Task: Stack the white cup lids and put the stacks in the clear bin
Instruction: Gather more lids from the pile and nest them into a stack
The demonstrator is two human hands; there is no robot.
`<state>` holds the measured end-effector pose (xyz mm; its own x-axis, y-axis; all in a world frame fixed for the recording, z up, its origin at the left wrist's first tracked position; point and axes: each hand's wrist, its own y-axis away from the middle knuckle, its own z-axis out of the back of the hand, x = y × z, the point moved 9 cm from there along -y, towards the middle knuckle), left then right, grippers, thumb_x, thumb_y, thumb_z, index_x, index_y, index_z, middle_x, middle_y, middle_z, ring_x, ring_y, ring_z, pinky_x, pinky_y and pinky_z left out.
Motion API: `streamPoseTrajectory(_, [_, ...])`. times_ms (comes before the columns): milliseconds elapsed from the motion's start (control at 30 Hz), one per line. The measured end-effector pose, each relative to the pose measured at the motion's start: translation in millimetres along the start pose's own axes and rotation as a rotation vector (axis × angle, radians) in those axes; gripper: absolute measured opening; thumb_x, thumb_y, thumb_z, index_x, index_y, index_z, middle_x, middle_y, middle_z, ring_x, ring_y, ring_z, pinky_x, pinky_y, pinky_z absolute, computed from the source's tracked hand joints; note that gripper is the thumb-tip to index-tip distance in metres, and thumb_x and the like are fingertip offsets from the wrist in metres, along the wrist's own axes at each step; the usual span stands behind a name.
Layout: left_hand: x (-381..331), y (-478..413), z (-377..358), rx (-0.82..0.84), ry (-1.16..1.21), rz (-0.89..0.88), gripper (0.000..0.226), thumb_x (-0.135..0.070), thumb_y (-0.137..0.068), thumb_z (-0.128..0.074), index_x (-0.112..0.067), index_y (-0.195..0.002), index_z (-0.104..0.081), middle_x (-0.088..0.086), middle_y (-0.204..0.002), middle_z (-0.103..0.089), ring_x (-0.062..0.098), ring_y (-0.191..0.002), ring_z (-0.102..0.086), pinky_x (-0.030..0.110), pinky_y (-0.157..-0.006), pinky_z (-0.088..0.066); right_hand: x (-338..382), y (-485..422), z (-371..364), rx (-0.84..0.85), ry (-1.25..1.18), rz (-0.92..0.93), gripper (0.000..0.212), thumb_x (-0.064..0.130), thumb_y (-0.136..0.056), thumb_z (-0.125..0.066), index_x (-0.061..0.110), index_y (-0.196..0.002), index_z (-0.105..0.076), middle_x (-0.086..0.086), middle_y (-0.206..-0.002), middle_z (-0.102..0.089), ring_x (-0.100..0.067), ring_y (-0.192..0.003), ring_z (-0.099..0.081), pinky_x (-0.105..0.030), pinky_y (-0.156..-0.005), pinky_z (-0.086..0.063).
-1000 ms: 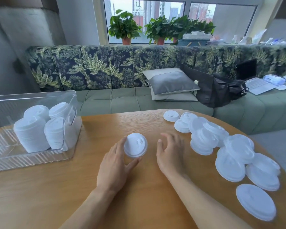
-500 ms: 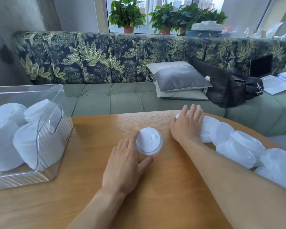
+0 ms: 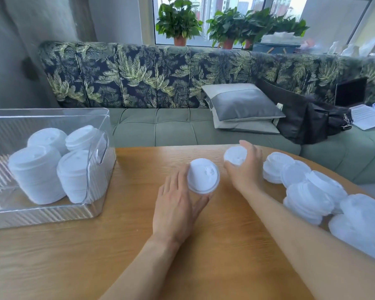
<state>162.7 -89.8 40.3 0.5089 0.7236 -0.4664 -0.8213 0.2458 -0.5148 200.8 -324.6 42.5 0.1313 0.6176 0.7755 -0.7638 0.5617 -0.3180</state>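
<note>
A white lid (image 3: 203, 176) sits mid-table, and my left hand (image 3: 178, 204) cups its near side between thumb and fingers. Just right of it, my right hand (image 3: 246, 167) grips a second white lid (image 3: 235, 155), lifted and tilted above the wooden table (image 3: 121, 252). Several loose white lids (image 3: 307, 191) lie scattered along the table's right side. The clear bin (image 3: 52, 215) stands at the left with several tall stacks of white lids (image 3: 36, 172) inside.
The table's far edge curves just beyond my right hand. Behind it runs a green sofa (image 3: 171, 128) with a grey cushion (image 3: 243, 105) and a black bag (image 3: 307, 120). Potted plants (image 3: 179, 22) line the window sill.
My right hand picked one lid from the pile at the right and brought it left toward the lid under my left hand. The left hand has stayed at its lid.
</note>
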Motion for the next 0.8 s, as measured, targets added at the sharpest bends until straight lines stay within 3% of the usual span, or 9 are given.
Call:
streamPoseTrajectory(100, [-3,16,10,-0.024,0.003,0.004,0.081,-0.062,-0.089,-0.063,-0.013,-0.15,-0.042,0.003,-0.137,-0.06,0.022,-0.12,-0.056,0.038,-0.096,-0.052,-16,40,10,-0.007,-0.161,-0.14,0.078,0.013,-0.078,-0.08,0.03,-0.145,-0.046,0.001,-0.138,-0.042,-0.015,-0.108,-0.049,-0.026,-0.091,-0.037])
streamPoseTrajectory(300, [-9,59,30,-0.007,0.03,-0.006,0.082,-0.066,-0.089,-0.062,-0.015,-0.15,-0.039,0.002,-0.14,-0.058,0.02,-0.125,-0.056,0.037,-0.1,-0.05,-20,113,12,0.203,-0.555,-0.327,0.082,0.019,-0.061,-0.089,0.032,-0.134,-0.053,0.005,-0.131,-0.063,-0.018,-0.12,-0.063,-0.041,-0.103,-0.054])
streamPoseTrajectory(433, [-15,90,53,-0.011,0.051,0.001,0.081,-0.07,-0.09,-0.056,-0.017,-0.149,-0.039,0.0,-0.139,-0.058,0.018,-0.124,-0.055,0.032,-0.099,-0.047,-5,161,22,0.322,-0.588,-0.301,0.081,0.038,-0.048,-0.093,0.042,-0.121,-0.057,0.015,-0.124,-0.067,-0.001,-0.11,-0.067,-0.025,-0.092,-0.054])
streamPoseTrajectory(567, [-22,122,73,-0.016,0.052,0.0,0.083,-0.071,-0.09,-0.055,-0.014,-0.149,-0.041,0.001,-0.137,-0.059,0.018,-0.123,-0.057,0.033,-0.101,-0.048,1,204,31,0.417,-0.607,-0.315,0.085,0.04,-0.043,-0.098,0.034,-0.121,-0.064,0.009,-0.116,-0.075,-0.008,-0.108,-0.071,-0.033,-0.095,-0.057])
streamPoseTrajectory(667, [-27,144,88,-0.021,0.061,-0.006,0.082,-0.068,-0.09,-0.059,-0.014,-0.148,-0.043,0.0,-0.137,-0.06,0.018,-0.124,-0.057,0.034,-0.104,-0.05,3,228,38,0.483,-0.632,-0.354,0.08,0.03,-0.044,-0.099,0.022,-0.118,-0.069,0.0,-0.11,-0.079,-0.017,-0.107,-0.073,-0.034,-0.095,-0.058])
streamPoseTrajectory(800, [-30,168,102,-0.004,0.07,0.028,0.083,-0.067,-0.088,-0.063,-0.015,-0.149,-0.044,-0.002,-0.139,-0.059,0.016,-0.126,-0.056,0.028,-0.106,-0.045,4,251,46,0.526,-0.692,-0.414,0.058,-0.01,-0.065,-0.084,0.013,-0.114,-0.065,-0.007,-0.114,-0.073,-0.019,-0.099,-0.069,-0.037,-0.095,-0.056])
